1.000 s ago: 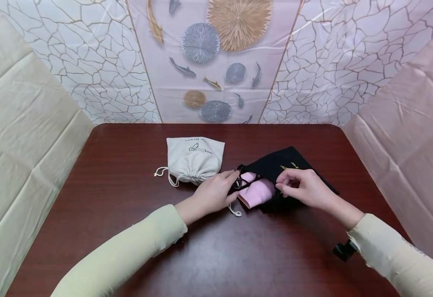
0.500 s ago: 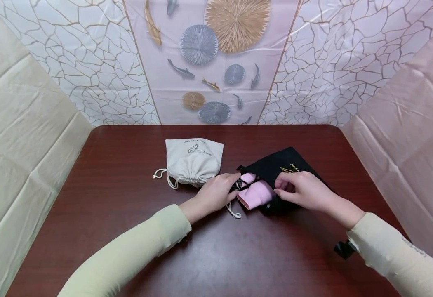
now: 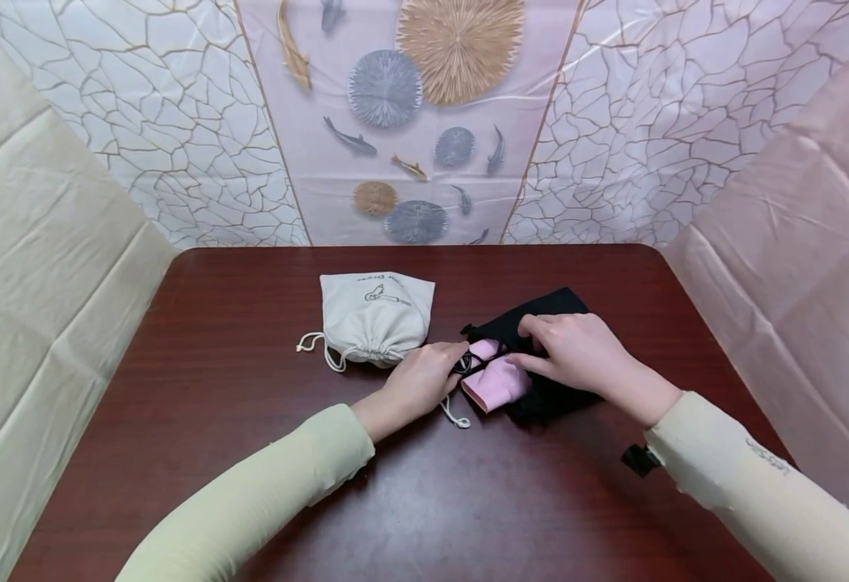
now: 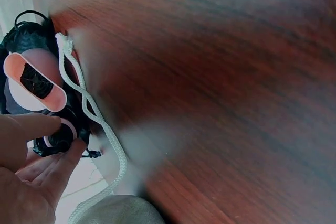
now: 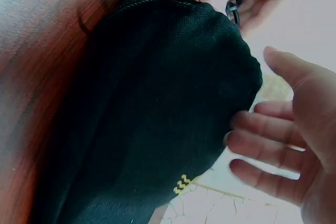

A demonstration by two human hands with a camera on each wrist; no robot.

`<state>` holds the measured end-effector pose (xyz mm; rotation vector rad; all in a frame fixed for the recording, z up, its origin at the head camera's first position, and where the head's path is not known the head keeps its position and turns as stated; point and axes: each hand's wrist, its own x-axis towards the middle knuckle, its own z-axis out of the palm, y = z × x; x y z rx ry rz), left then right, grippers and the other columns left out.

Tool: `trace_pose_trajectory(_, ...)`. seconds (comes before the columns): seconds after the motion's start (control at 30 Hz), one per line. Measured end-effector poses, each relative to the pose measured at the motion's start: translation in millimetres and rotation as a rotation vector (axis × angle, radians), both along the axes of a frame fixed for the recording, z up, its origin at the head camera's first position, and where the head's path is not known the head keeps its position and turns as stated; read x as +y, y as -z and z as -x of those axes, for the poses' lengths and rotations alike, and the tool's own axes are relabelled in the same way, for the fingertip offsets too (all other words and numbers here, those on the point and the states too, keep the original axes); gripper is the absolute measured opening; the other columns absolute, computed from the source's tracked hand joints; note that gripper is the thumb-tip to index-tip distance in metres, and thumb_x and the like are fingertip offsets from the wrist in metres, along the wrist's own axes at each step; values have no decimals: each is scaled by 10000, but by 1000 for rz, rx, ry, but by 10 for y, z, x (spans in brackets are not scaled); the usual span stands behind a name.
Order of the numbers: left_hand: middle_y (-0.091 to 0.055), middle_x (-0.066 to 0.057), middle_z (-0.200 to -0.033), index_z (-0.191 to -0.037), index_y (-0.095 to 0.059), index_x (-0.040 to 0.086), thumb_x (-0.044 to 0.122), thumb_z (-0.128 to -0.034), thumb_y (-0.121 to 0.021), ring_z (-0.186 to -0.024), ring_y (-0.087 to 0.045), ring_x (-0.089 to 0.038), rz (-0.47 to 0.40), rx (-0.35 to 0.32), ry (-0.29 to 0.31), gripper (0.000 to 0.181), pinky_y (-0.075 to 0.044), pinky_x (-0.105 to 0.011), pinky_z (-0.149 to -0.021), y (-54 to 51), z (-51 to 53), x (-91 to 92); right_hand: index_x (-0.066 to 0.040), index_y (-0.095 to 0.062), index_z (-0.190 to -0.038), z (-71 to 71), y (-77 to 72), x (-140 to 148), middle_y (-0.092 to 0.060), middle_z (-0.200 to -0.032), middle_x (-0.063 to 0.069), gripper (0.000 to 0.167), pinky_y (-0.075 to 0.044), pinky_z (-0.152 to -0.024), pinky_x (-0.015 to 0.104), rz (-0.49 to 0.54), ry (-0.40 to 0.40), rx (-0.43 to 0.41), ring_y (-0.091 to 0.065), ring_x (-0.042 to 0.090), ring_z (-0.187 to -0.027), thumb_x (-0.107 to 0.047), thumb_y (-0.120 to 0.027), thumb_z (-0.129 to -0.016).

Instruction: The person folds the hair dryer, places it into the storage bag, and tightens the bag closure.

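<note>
A pink hair dryer (image 3: 496, 385) lies partly inside a black drawstring bag (image 3: 557, 402), its flat nozzle out of the mouth. My left hand (image 3: 424, 378) grips the dryer's handle end, where black cord is bunched. The left wrist view shows thumb and fingers around that black end with a pink band, below the nozzle (image 4: 59, 99). My right hand (image 3: 577, 352) hovers at the bag's mouth with thumb and fingers spread apart. In the right wrist view those fingers (image 5: 270, 177) are beside the black cloth (image 5: 152, 93), holding nothing; whether they touch it is unclear.
A cream drawstring bag (image 3: 377, 311) with a hair dryer print lies left of the black one. Its white cord (image 4: 89, 103) runs near my left hand. The dark red table (image 3: 424, 501) meets patterned curtains (image 3: 424, 121) at its back and sides.
My right hand has let go of the bag's edge, spread its fingers and shifted left over the mouth. My left hand has kept its grip in nearly the same place.
</note>
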<state>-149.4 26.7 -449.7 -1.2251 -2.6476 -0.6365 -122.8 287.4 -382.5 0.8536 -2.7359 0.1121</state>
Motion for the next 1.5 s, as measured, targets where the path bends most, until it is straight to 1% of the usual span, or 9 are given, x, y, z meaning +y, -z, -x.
trace_pose_trajectory(0.1, -781, -92, -1094, -1151, -711, 93, -3, -905, -755, -1048, -760, -262, -25, 13, 3, 268, -621, -429, -817, 21, 9, -10, -117, -677, -907, 66, 17, -36, -683, -789, 31, 311, -520, -527, 446, -72, -22, -22, -682, 260, -661, -378, -845, -889)
trace_pose_trajectory(0.2, -782, -92, -1118, -1173, -716, 91, -12, -901, -749, -1062, -758, -259, -38, 22, 0, 293, -623, -424, -819, 38, 14, -10, -146, -660, -844, 110, 33, -41, -662, -791, 22, 217, -515, -538, 443, -76, -61, -49, -677, 262, -670, -265, -834, -894)
trace_pose_trajectory(0.37, -776, -112, -1186, -1254, -714, 44, 1, -914, -760, -1096, -751, -256, -56, 71, -10, 346, -626, -406, -845, 43, 4, 8, -164, -737, -889, 147, 39, -23, -729, -875, -29, 73, -557, -638, 406, 50, -136, -77, -678, 161, -739, -130, -794, -920)
trace_pose_trajectory(0.5, -775, -122, -1186, -1283, -702, 12, 32, -945, -750, -1074, -756, -251, -92, 124, -22, 341, -628, -395, -836, 38, -6, 48, -178, -766, -915, 148, 18, -31, -732, -863, -86, 71, -560, -677, 375, 158, -149, -102, -655, 91, -743, -113, -776, -944)
trace_pose_trajectory(0.77, -786, -117, -1007, -1234, -708, 44, 75, -954, -754, -902, -778, -269, -118, 99, -132, 286, -621, -409, -735, 46, -39, 177, -156, -780, -939, 133, 40, -41, -737, -849, -94, 124, -547, -645, 296, 329, -168, -156, -621, 23, -729, -34, -798, -923)
trace_pose_trajectory(1.0, -787, -141, -953, -1271, -679, 29, 140, -946, -800, -865, -784, -288, -127, 62, -153, 364, -616, -417, -707, 83, -55, 278, -152, -785, -936, 136, 36, -37, -728, -822, -160, 100, -467, -646, 266, 371, -166, -204, -559, -20, -659, -53, -796, -937)
trace_pose_trajectory(1.13, -785, -132, -941, -1281, -665, 38, 158, -920, -837, -857, -786, -276, -97, 63, -168, 417, -616, -405, -692, 115, -31, 290, -179, -790, -939, 110, 40, -17, -715, -813, -198, 88, -389, -716, 333, 337, -132, -226, -550, -37, -655, -92, -803, -942)
trace_pose_trajectory(1.27, -783, -132, -1026, -1354, -641, 34, 211, -899, -873, -922, -783, -268, -24, 47, -146, 541, -627, -395, -743, 96, -2, 239, -192, -788, -942, 91, 48, 1, -707, -819, -194, 87, -434, -718, 331, 304, -126, -233, -577, -30, -691, -107, -802, -950)
trace_pose_trajectory(1.5, -664, -153, -1385, -1584, -503, 67, 144, -889, -879, -1211, -702, -279, 163, -122, -9, 793, -600, -406, -969, -184, 136, 127, -186, -787, -932, 73, 47, 39, -689, -807, -193, 98, -508, -653, 280, 303, -150, -215, -582, -18, -704, -90, -803, -943)
